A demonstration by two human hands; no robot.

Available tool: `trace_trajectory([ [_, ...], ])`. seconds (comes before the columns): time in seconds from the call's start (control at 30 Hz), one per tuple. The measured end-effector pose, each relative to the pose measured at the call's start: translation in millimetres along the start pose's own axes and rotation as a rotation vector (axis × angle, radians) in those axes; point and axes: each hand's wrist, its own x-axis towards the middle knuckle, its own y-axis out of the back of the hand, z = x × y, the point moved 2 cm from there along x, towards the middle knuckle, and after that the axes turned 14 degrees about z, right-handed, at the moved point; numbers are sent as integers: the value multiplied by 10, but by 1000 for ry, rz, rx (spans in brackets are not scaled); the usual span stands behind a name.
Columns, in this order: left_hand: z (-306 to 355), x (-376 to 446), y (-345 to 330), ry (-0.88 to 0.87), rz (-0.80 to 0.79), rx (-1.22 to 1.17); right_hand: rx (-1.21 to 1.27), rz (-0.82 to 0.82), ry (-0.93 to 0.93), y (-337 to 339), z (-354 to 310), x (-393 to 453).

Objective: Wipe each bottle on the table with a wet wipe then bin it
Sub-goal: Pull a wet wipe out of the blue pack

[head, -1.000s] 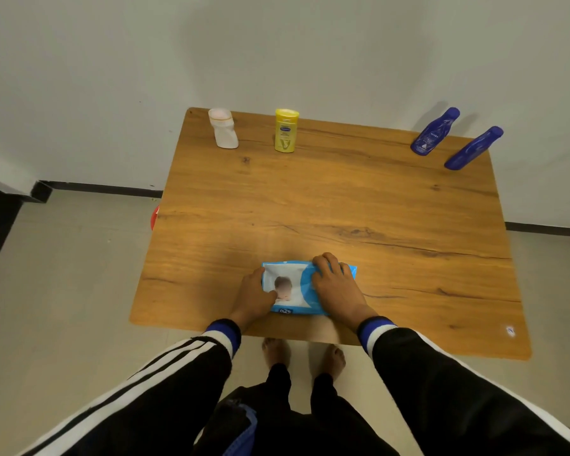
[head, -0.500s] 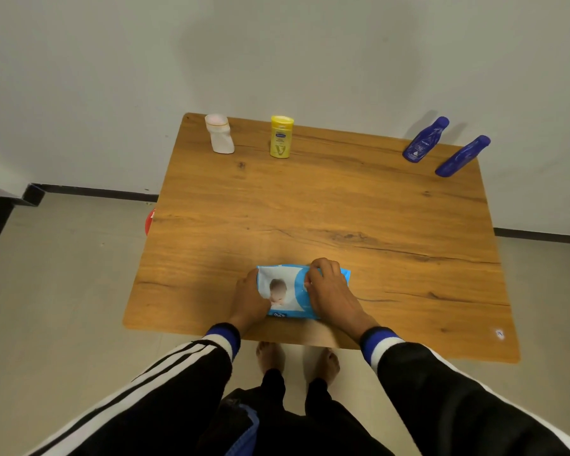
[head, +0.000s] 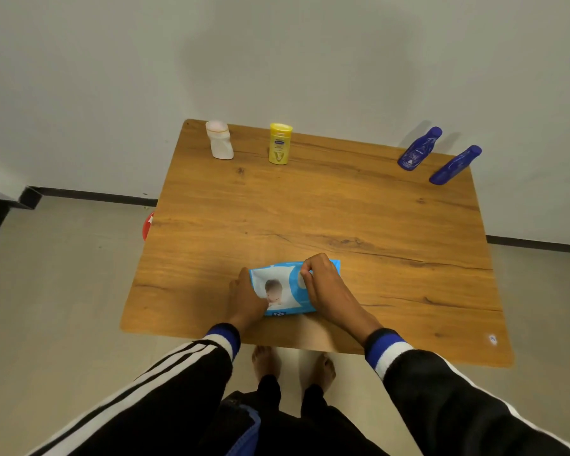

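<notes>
Standing wooden table [head: 343, 209] against grey wall [head: 277, 54].

The right hand [head: 326, 287] covers the right part of the pack [head: 282, 289], hiding whatever its fingertips pinch there; whether a flap is lifted cannot be told. The left hand [head: 246, 301] hides the pack's left edge. Far left of the hands, a red thing [head: 147, 225] shows only a sliver past the tabletop [head: 359, 225] edge. Print on the yellow bottle [head: 279, 143], far beyond the hands, is too small to read. Both sleeves are cut off by the bottom edge.
</notes>
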Motion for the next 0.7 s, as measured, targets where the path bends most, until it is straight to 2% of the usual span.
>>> trace_trajectory([
  [0.13, 27, 16, -9, -81, 46, 114, 66, 7, -14, 64, -54, 66],
  [0.2, 157, 8, -11, -170, 43, 94, 103, 33, -59, 117, -68, 106],
  [0.33, 473, -50, -9, -375, -208, -21, 183, 77, -190, 207, -88, 223],
  [0.37, 532, -75, -5, -376, -249, -65, 228, 85, -228, 229, -91, 248],
  [0.47, 644, -104, 8, -348, -227, -172, 345, 141, -330, 304, -75, 297],
  [0.7, 721, -76, 183, -164, -281, -437, 502, 197, -618, 411, 69, 301],
])
